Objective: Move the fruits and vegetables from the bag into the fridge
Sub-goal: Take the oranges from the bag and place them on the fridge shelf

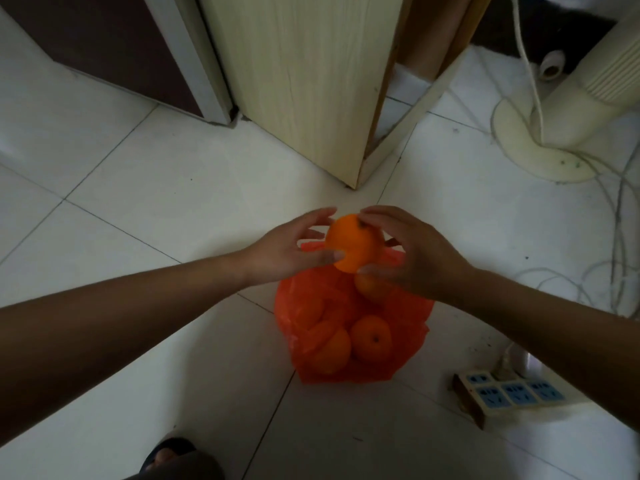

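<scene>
Tiled floor (166, 188) carries the bag (398, 327), directly below the hands. The left hand (287, 252) and right hand (419, 261) both grasp one orange (349, 245) between them, above the bag opening, presumably for secure lift-out

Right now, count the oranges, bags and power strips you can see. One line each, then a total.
Oranges: 4 showing; the bag may hide more
Bags: 1
Power strips: 1
Total: 6
</scene>
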A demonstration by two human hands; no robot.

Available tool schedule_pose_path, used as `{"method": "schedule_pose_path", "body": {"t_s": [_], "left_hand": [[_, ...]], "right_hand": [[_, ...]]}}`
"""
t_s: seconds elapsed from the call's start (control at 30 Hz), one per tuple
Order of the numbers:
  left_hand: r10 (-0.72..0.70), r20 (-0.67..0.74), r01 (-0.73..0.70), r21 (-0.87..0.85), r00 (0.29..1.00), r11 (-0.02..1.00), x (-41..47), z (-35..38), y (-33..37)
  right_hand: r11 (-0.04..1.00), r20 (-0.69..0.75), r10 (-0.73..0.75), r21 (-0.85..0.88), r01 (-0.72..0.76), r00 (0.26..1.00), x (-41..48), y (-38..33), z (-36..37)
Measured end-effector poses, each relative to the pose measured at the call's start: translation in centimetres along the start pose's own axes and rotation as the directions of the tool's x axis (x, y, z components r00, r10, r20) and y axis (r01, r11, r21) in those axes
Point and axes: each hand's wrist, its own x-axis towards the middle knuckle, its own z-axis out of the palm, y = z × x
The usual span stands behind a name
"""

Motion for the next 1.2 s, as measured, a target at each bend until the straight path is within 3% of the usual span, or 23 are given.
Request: {"method": "schedule_pose_path", "body": {"t_s": [0.17,0.3,0.43,0.53,0.63,0.9,1.03,1.2], "left_hand": [[0.082,-0.006,-0.082,0.006,0.997,0.997,1.1,1.9,1.5],[0.044,0.014,-0.045,0.102,0.999,0.994,0.6,2.8,-0.3],[0.021,-0.014,-0.017,0.229,1.0,0.973,-0.3,3.3,-2.6],[0.007,-0.029,0.002,0.324,1.0,0.946,-0.8,3.0,-3.4],[-0.036,-0.057,0.049,0.255,0.998,0.966,-0.8,2.2,-4.0],[-0.064,-0.118,0.089,0.219,0.991,0.972,-0.4,1.4,-4.7],[-0.096,-0.12,0.119,0.208,0.988,0.971,-0.5,1.2,-5.0],[-0.116,-0.141,0.137,0.149,0.983,0.979,-0.8,1.0,-5.4]], "right_hand": [[0.999,-0.048,0.0,0.035,0.002,0.999,-1.6,0.5,0.0],[0.997,0.08,0.066,0.025,-0.068,0.995,-3.5,2.5,1.8],[0.973,0.279,0.184,-0.186,-0.135,0.943,-5.3,5.3,3.5],[0.959,0.319,0.275,-0.164,-0.233,0.907,-6.8,6.9,3.6],[0.947,0.339,0.316,-0.165,-0.275,0.886,-8.1,7.6,3.6],[0.987,0.154,0.049,-0.156,-0.024,0.987,-5.6,4.6,3.4],[0.979,0.213,-0.101,-0.15,0.135,0.972,-4.6,2.3,4.1],[0.97,0.355,-0.096,-0.177,0.168,0.93,-4.7,1.4,6.7]]}}
